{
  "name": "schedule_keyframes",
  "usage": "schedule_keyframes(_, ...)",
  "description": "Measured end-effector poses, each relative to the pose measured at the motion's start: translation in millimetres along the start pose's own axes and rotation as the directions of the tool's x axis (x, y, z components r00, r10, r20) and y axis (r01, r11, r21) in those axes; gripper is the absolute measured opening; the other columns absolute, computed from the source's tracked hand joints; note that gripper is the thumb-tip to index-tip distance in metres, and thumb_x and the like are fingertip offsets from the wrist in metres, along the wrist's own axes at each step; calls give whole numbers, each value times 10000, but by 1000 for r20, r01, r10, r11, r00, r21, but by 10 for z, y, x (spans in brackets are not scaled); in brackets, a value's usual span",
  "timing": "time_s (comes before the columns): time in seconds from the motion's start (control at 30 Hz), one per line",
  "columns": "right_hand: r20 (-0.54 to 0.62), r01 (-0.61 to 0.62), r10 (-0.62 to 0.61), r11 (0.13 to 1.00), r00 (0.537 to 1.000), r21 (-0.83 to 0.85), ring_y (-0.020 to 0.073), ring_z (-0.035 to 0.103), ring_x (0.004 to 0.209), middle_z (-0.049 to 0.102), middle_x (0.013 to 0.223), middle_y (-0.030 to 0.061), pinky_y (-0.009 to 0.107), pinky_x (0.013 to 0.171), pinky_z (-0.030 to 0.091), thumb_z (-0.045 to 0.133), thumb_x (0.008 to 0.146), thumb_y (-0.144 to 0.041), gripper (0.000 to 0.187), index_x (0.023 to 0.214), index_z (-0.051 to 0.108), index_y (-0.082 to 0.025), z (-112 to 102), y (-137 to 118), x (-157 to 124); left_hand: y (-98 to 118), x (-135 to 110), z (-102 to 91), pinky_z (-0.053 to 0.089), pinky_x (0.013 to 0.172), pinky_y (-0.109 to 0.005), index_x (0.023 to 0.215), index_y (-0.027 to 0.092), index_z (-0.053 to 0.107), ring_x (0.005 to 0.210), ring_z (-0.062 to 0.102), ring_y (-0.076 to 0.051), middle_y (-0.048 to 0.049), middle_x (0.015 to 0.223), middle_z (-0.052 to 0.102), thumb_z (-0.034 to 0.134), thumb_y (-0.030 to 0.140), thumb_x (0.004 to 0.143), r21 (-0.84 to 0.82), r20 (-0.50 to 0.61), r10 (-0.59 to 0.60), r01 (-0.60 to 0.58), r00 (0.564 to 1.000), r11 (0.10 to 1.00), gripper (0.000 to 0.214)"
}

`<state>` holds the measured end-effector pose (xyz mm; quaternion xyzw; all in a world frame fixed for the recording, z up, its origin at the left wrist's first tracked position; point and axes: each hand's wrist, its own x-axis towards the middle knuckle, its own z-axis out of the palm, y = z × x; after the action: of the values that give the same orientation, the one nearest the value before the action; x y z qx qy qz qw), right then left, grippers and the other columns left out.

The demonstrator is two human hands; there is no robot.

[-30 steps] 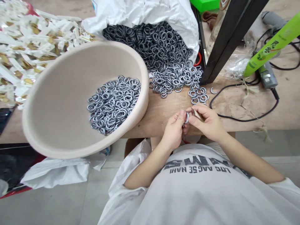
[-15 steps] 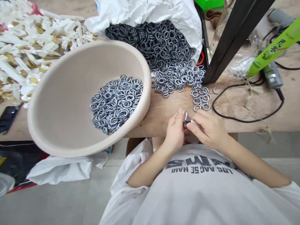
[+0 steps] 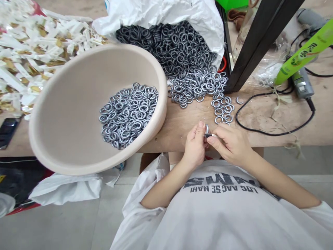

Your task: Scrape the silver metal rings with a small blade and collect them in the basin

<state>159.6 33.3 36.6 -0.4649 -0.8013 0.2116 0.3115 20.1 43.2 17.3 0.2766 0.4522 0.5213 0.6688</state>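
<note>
My left hand [image 3: 194, 145] is closed at the table's front edge, pinching one grey ring [image 3: 207, 128] between thumb and fingers. Close against it, my right hand [image 3: 232, 141] is closed around a small tool with a dark flat tip [image 3: 208, 135]. That tip touches or nearly touches the ring; its handle is mostly hidden by my fingers. Just beyond my right hand lie several loose grey rings [image 3: 219, 110]. To the left, a large beige basin [image 3: 65, 114] stands tilted, with a heap of grey rings [image 3: 130, 116] inside.
A white sack [image 3: 166, 12] spills dark rings [image 3: 182, 45] behind the basin. White and gold pieces [image 3: 31, 52] cover the far left. On the right stand a black metal post [image 3: 260, 48], a green tube [image 3: 301, 55] and a black cable [image 3: 249, 126]. A phone-like dark object [image 3: 9, 132] lies left.
Both hands stay in nearly the same place, still holding the ring and the tool. The view has shifted very slightly.
</note>
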Motion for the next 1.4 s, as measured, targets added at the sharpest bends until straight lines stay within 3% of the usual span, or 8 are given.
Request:
schedule_keyframes(0.17, 55, -94, 88, 989, 995, 117, 137, 474, 649, 516, 681, -11, 299, 624, 309, 478, 1039, -427, 399, 705, 499, -209, 16, 116, 39, -44, -29, -38, 250, 456, -216, 687, 189, 455, 495, 293, -69, 60, 594, 354, 627, 605, 893, 31, 76, 4, -6, 997, 1000, 496)
schedule_keyframes(0.27, -109, -293, 306, 948, 946, 123, 156, 501, 645, 538, 676, -1, 306, 616, 329, 435, 1044, -487, 425, 724, 518, -220, -18, 358, 115, -71, -73, -80, 276, 464, -216, 680, 188, 467, 470, 321, -67, 63, 561, 360, 605, 573, 922, 72, 200, -28, 14, 979, 997, 476)
schedule_keyframes(0.57, -26, -274, 300, 827, 953, -490, 262, 617, 816, 659, 1116, 117, 336, 597, 295, 656, 922, -473, 337, 1134, 678, -212, -1, 504, 188, 187, 152, -324, 414, 499, -179, 851, 178, 634, 545, 535, -79, 10, 671, 616, 760, 475, 822, 74, 109, -29, 21, 994, 997, 325)
schedule_keyframes(0.67, -47, -272, 281, 852, 958, -448, 264, 624, 830, 678, 1087, 119, 337, 609, 308, 602, 963, -416, 264, 1082, 691, -198, 30, 493, 209, 227, 198, -350, 444, 487, -177, 1018, 182, 668, 533, 544, -80, 8, 701, 655, 771, 399, 803, 31, 92, -78, 75, 993, 997, 322)
schedule_keyframes(0.87, -158, -313, 291, 940, 944, -135, 227, 626, 796, 699, 916, 66, 322, 664, 387, 604, 960, -406, 224, 990, 679, -197, 46, 517, 215, 198, 169, -219, 411, 437, -165, 922, 146, 651, 581, 531, -73, 5, 780, 616, 762, 416, 786, -71, 106, -247, 255, 963, 964, 322)
schedule_keyframes(1.13, 6, -277, 319, 832, 948, -481, 243, 616, 780, 695, 1012, 102, 333, 592, 288, 622, 940, -392, 199, 972, 685, -206, 77, 519, 274, 171, 217, -254, 249, 443, -183, 857, 175, 645, 506, 333, -60, 53, 647, 491, 756, 372, 813, 169, 3, 34, -34, 999, 985, 230)
schedule_keyframes(1.27, -43, -299, 302, 896, 952, -329, 259, 621, 831, 688, 1017, 104, 345, 643, 363, 609, 947, -339, 150, 988, 663, -205, 59, 502, 299, 137, 177, -252, 395, 627, -197, 905, 169, 690, 653, 489, -91, 4, 771, 619, 729, 371, 858, 357, 32, 168, -168, 985, 919, 212)
schedule_keyframes(1.4, -260, -286, 317, 946, 912, 152, 236, 621, 885, 664, 937, 62, 367, 789, 465, 567, 986, -410, 191, 1002, 605, -224, 141, 339, 237, 55, 120, -157, 434, 740, -224, 1029, 176, 720, 780, 572, -130, -30, 876, 684, 710, 438, 879, 348, 121, 177, -209, 977, 914, 302)
